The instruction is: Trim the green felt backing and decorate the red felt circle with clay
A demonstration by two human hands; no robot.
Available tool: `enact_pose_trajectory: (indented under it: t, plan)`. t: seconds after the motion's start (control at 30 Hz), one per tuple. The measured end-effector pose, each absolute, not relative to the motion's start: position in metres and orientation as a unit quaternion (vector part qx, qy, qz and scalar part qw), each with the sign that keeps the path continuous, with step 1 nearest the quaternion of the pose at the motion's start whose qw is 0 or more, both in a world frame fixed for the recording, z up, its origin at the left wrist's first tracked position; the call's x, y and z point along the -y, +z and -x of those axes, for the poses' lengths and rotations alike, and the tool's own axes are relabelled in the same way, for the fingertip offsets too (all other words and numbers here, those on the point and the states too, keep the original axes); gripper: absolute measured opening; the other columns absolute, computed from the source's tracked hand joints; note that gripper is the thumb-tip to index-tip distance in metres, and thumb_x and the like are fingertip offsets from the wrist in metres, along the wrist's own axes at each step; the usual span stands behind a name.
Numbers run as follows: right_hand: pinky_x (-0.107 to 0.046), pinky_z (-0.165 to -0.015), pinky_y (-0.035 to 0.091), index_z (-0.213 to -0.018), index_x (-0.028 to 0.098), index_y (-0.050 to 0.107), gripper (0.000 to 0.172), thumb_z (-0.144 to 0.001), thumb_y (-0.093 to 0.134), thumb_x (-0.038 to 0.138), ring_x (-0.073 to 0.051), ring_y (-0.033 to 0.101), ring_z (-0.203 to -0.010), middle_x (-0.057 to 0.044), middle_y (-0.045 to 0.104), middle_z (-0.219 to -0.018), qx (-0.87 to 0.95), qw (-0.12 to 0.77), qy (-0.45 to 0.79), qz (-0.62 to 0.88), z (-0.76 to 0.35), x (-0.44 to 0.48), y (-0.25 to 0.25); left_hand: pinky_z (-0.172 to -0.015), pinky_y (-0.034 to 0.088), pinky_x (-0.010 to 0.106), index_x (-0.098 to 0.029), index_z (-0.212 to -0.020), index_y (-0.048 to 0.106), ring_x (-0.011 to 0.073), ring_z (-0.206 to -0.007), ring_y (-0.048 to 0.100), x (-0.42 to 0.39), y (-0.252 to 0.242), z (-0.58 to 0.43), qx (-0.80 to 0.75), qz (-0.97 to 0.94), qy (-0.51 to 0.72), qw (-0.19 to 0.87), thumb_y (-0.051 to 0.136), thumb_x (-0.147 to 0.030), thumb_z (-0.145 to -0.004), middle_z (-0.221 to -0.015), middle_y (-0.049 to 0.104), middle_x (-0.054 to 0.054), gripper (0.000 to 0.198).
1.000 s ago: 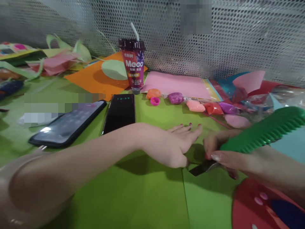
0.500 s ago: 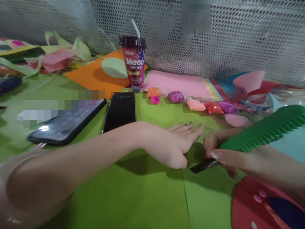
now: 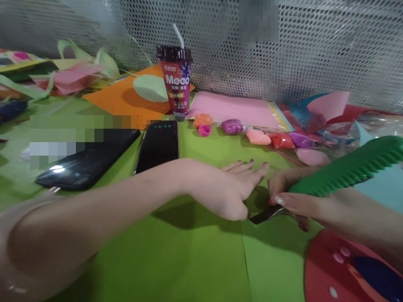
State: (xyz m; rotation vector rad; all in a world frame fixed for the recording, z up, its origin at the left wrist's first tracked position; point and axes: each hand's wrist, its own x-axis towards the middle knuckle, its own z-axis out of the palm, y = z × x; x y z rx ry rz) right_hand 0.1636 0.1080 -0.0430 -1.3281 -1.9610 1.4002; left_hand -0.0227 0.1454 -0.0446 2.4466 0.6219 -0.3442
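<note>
My left hand [image 3: 234, 191] lies flat with its fingers spread, pressing on green paper [image 3: 176, 260]. Close to its thumb is the blade tip of a utility knife [image 3: 349, 167] with a green, ridged handle. My right hand [image 3: 302, 201] grips this knife near the blade end, with the handle slanting up to the right. The blade rests low at the paper, by the upper end of a straight line where a lighter green sheet [image 3: 273, 264] begins. Part of the blade is hidden by my fingers.
A Meco cup [image 3: 176, 82] with a straw stands at the back. Two phones, one dark-screened [image 3: 88, 161] and one showing a clock [image 3: 159, 144], lie left. Bagged clay lumps [image 3: 232, 126] and pink paper [image 3: 233, 109] lie behind my hands. A red round piece [image 3: 324, 268] lies front right.
The left phone's screen has gone dark. My right hand and the knife have shifted very slightly left and away from me. My left hand stays in place.
</note>
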Motion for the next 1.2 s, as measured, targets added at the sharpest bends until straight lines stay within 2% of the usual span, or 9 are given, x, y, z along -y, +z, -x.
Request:
enact_pose_trajectory:
  t: [0.27, 0.43, 0.6, 0.83, 1.2]
  plan:
    - [-0.011, -0.033, 0.039, -0.056, 0.023, 0.058, 0.022, -0.073, 0.065, 0.035, -0.007, 0.046, -0.039, 0.006, 0.050, -0.045, 0.708, 0.209, 0.485, 0.469, -0.164, -0.110, -0.044, -0.109, 0.007, 0.041, -0.008, -0.139, -0.014, 0.0231, -0.133, -0.013, -0.141, -0.042, 0.021, -0.249, -0.918, -0.143, 0.272, 0.043, -0.031, -0.083, -0.146, -0.014, 0.017, 0.084]
    - [-0.012, -0.034, 0.040, -0.059, 0.023, 0.059, 0.020, -0.074, 0.066, 0.036, -0.007, 0.047, -0.040, 0.006, 0.051, -0.046, 0.698, 0.201, 0.495, 0.477, -0.168, -0.109, -0.048, -0.109, 0.005, 0.041, -0.007, -0.139, -0.015, 0.0232, -0.133, -0.014, -0.143, -0.043, 0.022, -0.237, -0.921, -0.137, 0.279, 0.044, -0.031, -0.083, -0.146, -0.015, 0.016, 0.085]
    - [-0.011, -0.033, 0.040, -0.062, 0.024, 0.060, 0.016, -0.074, 0.066, 0.031, -0.005, 0.043, -0.038, 0.008, 0.047, -0.045, 0.660, 0.229, 0.534, 0.476, -0.174, -0.108, -0.053, -0.109, 0.005, 0.041, -0.008, -0.139, -0.016, 0.0260, -0.133, -0.013, -0.145, -0.044, 0.022, -0.232, -0.917, -0.132, 0.295, 0.044, -0.027, -0.082, -0.147, -0.017, 0.012, 0.085]
    - [-0.011, -0.034, 0.041, -0.062, 0.023, 0.060, 0.012, -0.070, 0.067, 0.026, -0.006, 0.048, -0.041, 0.007, 0.051, -0.052, 0.677, 0.227, 0.521, 0.467, -0.169, -0.109, -0.049, -0.109, 0.005, 0.042, -0.010, -0.139, -0.017, 0.0251, -0.134, -0.013, -0.146, -0.044, 0.021, -0.241, -0.915, -0.139, 0.293, 0.045, -0.028, -0.081, -0.147, -0.018, 0.011, 0.086]
    - [-0.012, -0.035, 0.042, -0.061, 0.022, 0.061, 0.014, -0.070, 0.067, 0.031, -0.008, 0.050, -0.042, 0.006, 0.051, -0.050, 0.688, 0.202, 0.504, 0.481, -0.167, -0.107, -0.045, -0.109, 0.005, 0.041, -0.007, -0.140, -0.013, 0.0262, -0.134, -0.012, -0.146, -0.043, 0.023, -0.230, -0.916, -0.121, 0.306, 0.045, -0.031, -0.080, -0.147, -0.015, 0.014, 0.086]
